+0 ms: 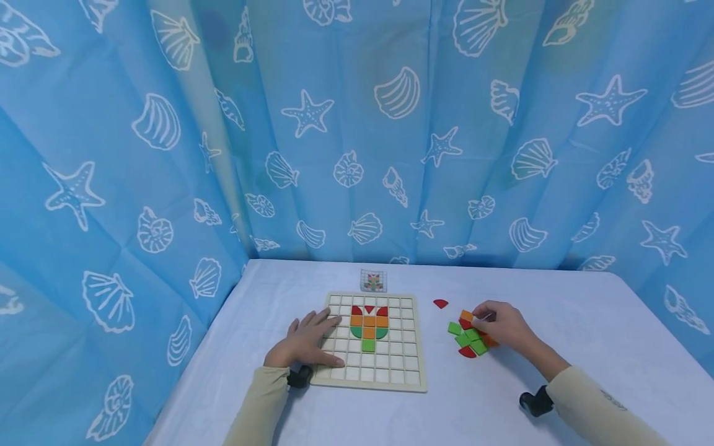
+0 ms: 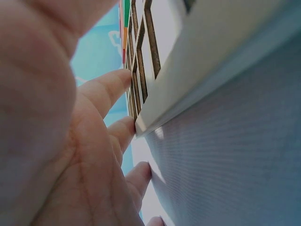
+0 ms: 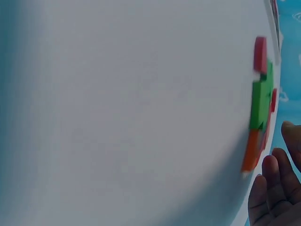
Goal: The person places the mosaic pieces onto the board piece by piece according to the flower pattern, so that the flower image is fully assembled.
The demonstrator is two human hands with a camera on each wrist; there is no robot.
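Note:
A cream grid board lies on the table, bearing a tulip-like figure of red, orange and green tiles. My left hand rests with spread fingers on the board's left side; in the left wrist view its fingertips touch the board's edge and the cloth. Over a loose heap of green tiles, orange tiles and red quarter-round tiles hovers my right hand, its thumb and fingers bent near an orange tile. In the right wrist view the thumb stands apart from the visible fingers, and no tile shows between them.
A small pattern card lies just beyond the board. One red quarter-round tile sits apart, between board and heap. White cloth covers the table, and a blue shell-patterned curtain hangs behind and at the left.

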